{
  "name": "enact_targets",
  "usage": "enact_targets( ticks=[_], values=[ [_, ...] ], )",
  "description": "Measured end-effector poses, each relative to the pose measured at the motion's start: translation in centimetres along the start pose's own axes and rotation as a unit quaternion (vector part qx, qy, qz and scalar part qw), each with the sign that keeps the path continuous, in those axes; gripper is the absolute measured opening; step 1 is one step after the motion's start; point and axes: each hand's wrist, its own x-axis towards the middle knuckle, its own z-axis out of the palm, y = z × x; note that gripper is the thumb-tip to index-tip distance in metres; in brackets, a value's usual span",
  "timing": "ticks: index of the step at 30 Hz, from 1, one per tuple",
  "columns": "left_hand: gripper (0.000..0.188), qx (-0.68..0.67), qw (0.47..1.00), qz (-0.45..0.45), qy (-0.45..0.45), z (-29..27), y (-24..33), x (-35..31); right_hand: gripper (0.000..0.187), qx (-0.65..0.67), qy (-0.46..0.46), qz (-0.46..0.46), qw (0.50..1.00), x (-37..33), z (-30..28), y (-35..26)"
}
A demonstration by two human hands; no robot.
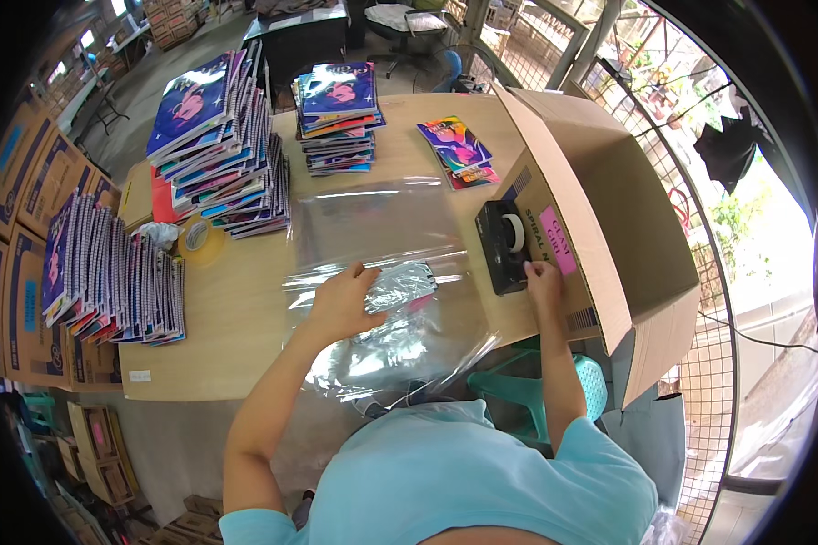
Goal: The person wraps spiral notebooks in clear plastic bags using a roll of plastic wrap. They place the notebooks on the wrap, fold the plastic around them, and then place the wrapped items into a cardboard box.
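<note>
A small pack [400,289] wrapped in shiny clear plastic lies near the table's front edge. My left hand [341,304] grips its left side, with thumb and fingers curved around the plastic. Under and beyond it spread clear plastic sheets [373,218], one hanging slightly over the front edge. Just left of the open carton stands a black tape dispenser [500,250] carrying a tape roll [515,232]. My right hand [543,283] is at the dispenser's near end, fingertips pinched together; what is between them is too small to see.
Spiral notebooks stand in tall stacks [218,145] at left and a shorter stack [338,118] at the back. Two or so notebooks [459,150] lie before the open carton [600,227] at right. A yellow tape roll [198,241] sits left; a green stool [518,386] is below the table.
</note>
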Motion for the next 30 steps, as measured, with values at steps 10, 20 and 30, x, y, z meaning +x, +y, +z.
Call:
enact_targets(
  ticks=[10, 20, 30],
  values=[
    [0.068, 0.001, 1.000, -0.002, -0.008, 0.1, 0.5, 0.3, 0.023, 0.113, -0.009, 0.079, 0.990, -0.8, -3.3, -2.6],
    [0.067, 0.010, 0.999, 0.031, 0.004, 0.6, 0.1, -0.1, 0.008, 0.627, -0.110, 0.421, 0.646, -8.8, 2.3, 0.6],
    [0.075, 0.016, 0.998, 0.046, -0.034, -0.5, 0.6, 0.7, 0.029, 0.438, -0.243, 0.089, 0.861, -18.7, 3.4, -18.6]
  ],
)
